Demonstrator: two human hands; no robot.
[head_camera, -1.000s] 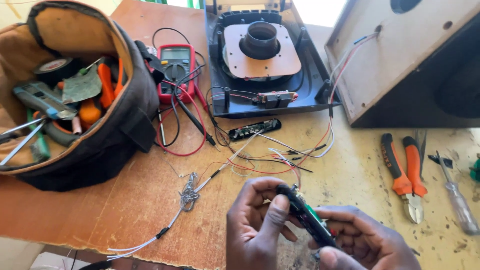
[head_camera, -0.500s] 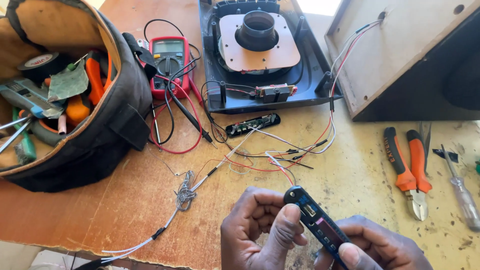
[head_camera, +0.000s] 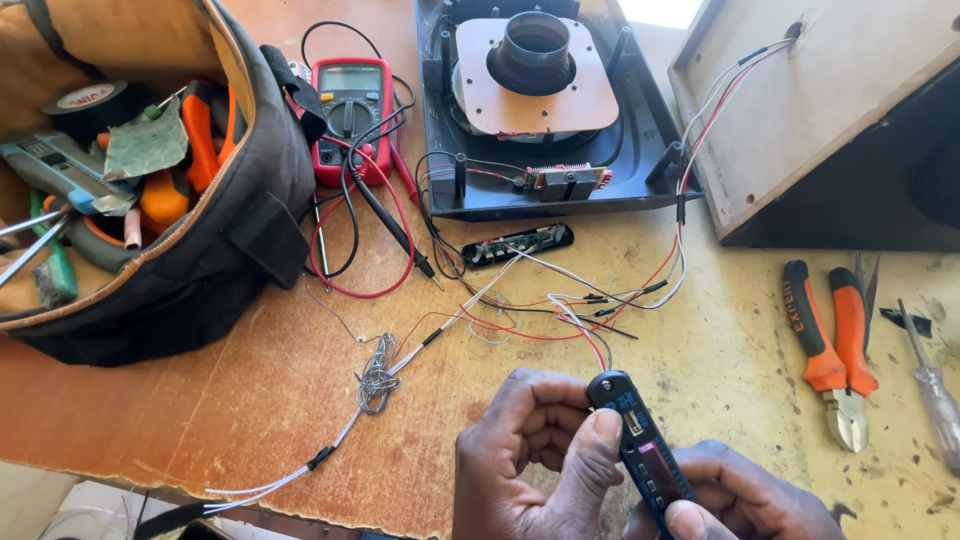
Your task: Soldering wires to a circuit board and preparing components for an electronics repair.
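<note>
At the 6 o'clock edge of the view the left hand curls palm-up, fingers folded inward, with its thumb pressed flat on the face of a slim black display module. The right hand comes in from 5 o'clock and pinches the lower end of the same module with a fingertip on its face. Both hands are closed in a grasp on it. The module slants from 11 to 5 o'clock, raised just above the worn wooden workbench, and thin red and white wires run from its upper end toward 12 o'clock.

Those wires join a loose tangle at the middle of the bench, close to a second narrow black circuit strip that lies flat at 12 o'clock from the hands. Beyond it, further toward 12, sits a black plastic speaker panel with a round port tube on a pale board and a small circuit board along its near edge. At 1 to 2 o'clock stands a wooden speaker cabinet, with wires entering a hole in its side. At 3 o'clock lie orange-handled cutting pliers, and just beside them a clear-handled screwdriver. A red multimeter with black and red leads rests at 11 o'clock, touching an open canvas tool bag at 10 o'clock, full of tools and tape. A twisted bare wire bundle lies at 9 o'clock from the hands, well clear of them
</note>
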